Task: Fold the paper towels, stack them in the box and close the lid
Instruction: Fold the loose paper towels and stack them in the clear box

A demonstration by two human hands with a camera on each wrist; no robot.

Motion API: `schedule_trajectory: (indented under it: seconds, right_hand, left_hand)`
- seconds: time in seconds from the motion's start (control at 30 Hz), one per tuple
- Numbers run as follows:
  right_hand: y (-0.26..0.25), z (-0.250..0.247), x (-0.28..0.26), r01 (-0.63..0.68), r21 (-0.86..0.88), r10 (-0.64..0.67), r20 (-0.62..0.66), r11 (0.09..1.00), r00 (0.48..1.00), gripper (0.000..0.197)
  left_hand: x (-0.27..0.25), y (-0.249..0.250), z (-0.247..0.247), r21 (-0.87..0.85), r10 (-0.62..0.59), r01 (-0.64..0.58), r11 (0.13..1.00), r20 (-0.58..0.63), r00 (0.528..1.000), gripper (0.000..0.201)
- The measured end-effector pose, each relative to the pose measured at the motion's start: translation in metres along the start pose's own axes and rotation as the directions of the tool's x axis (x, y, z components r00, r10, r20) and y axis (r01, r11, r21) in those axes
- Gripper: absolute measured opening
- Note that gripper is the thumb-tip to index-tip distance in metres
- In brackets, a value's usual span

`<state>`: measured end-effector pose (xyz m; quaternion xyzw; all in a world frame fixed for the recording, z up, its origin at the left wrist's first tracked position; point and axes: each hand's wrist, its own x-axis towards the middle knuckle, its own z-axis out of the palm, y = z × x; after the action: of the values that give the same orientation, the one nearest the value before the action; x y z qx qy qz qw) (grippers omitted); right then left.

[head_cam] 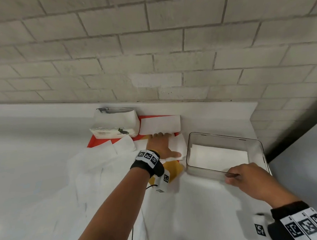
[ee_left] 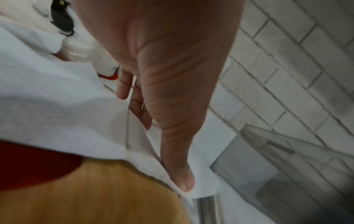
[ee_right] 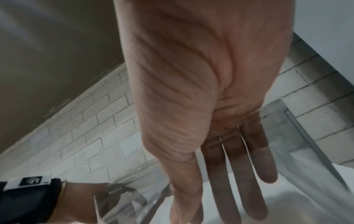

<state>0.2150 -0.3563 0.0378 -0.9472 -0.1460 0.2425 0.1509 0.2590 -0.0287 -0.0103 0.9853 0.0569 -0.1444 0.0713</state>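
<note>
Two hands engaged: left hand spread flat, loose towel pinned; right hand clamped over box near wall. Towel likely dragged, creased; box tipped if pulled.

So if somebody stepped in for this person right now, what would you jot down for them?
Left hand: flat, pressing a loose white paper towel on the red and yellow mat.
Right hand: fingers over the near wall of the clear plastic box, thumb outside.
Done: folded white towels lie in the box.
Left: fold the sheets strewn on the white table, stack them, close the lid; no lid is in view.
</note>
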Motion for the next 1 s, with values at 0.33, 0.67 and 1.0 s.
schedule_trajectory:
  seconds: [0.33,0.67,1.0]
  right_hand:
    - [-0.048,-0.006,-0.048,0.027,0.091,-0.007,-0.218,0.995,0.976,0.031]
    - [-0.104,0.022,-0.059,0.152,0.185,-0.100,-0.264,0.971,0.959,0.024]
    - [-0.180,0.028,-0.031,0.085,0.825,0.109,-0.175,0.559,0.979,0.069]
  left_hand:
    - [0.020,-0.002,-0.010,-0.037,0.055,-0.052,0.998,0.107,0.993,0.115]
    - [0.011,-0.008,-0.015,-0.235,0.139,-0.102,0.967,0.144,0.980,0.081]
    - [-0.113,-0.055,-0.061,-0.852,0.237,-0.183,0.490,-0.072,0.969,0.035]
